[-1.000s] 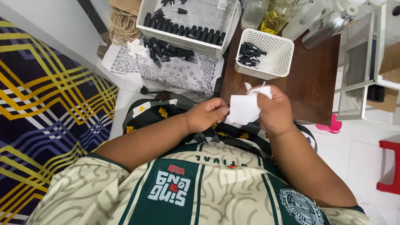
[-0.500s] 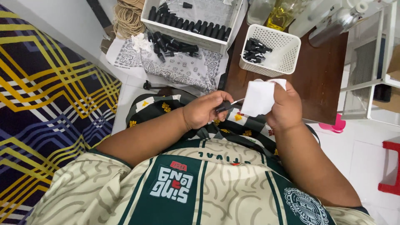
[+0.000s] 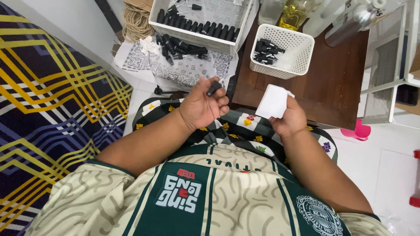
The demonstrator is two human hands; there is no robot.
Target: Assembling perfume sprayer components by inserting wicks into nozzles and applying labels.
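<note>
My left hand (image 3: 202, 107) is raised over my lap and pinches a small black bottle (image 3: 214, 88) between thumb and fingers. My right hand (image 3: 288, 119) holds a folded white cloth (image 3: 273, 101) a little to the right, near the edge of the low brown table (image 3: 341, 83). The two hands are apart. Ahead on the table stands a white perforated basket (image 3: 302, 52) with several small black bottles (image 3: 267, 50) inside.
A white tray (image 3: 199, 40) holds a row of black bottles, and more lie loose on a patterned cloth (image 3: 188, 70) on the floor. A coil of twine (image 3: 136, 22) sits far left. A patterned rug (image 3: 48, 105) covers the left. A white wire rack (image 3: 393, 61) stands right.
My hands were together wiping with the cloth; they have separated. The left hand has moved up and left with the black bottle, and the right hand keeps the cloth.
</note>
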